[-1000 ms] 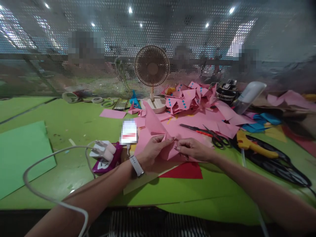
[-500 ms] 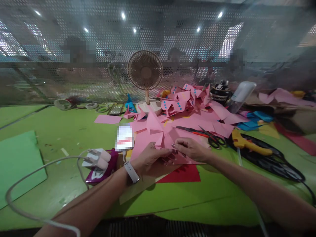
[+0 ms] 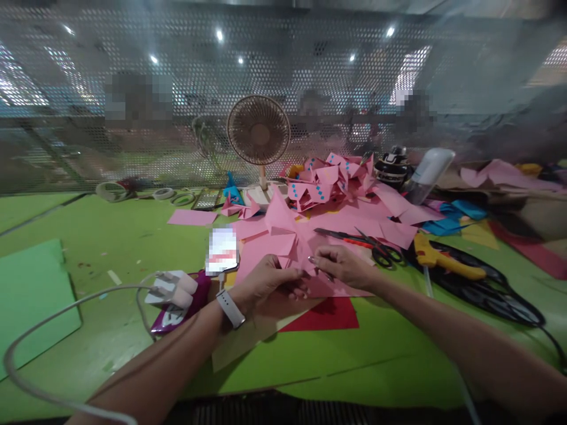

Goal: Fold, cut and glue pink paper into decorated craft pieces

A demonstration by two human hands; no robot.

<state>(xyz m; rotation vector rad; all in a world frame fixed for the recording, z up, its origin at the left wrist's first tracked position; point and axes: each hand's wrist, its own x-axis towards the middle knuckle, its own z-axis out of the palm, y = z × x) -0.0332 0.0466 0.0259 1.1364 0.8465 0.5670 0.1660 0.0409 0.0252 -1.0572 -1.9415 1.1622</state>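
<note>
In the head view, a folded piece of pink paper (image 3: 280, 219) stands with its point up over flat pink sheets (image 3: 252, 251). My left hand (image 3: 272, 280) is closed on its near lower edge, thumb stretched to the right and fingers curled beneath. Close to the paper's right side is my right hand (image 3: 339, 265), its fingers bent together in a pinch. What lies between those fingertips is too small to make out. Beyond the right hand, black-handled scissors (image 3: 386, 254) lie on the pink paper.
A yellow glue gun (image 3: 447, 262) rests on a black holder at right. White plug adapters (image 3: 175, 289) with a cable sit on a purple packet at left, near a phone (image 3: 222, 251). Behind are a fan (image 3: 259, 133) and a heap of pink folded papers (image 3: 330, 177).
My hands have drawn slightly apart, and the left hand's lower fingers show more. The folded paper's lower flap has turned toward the right. The whole view has shifted slightly.
</note>
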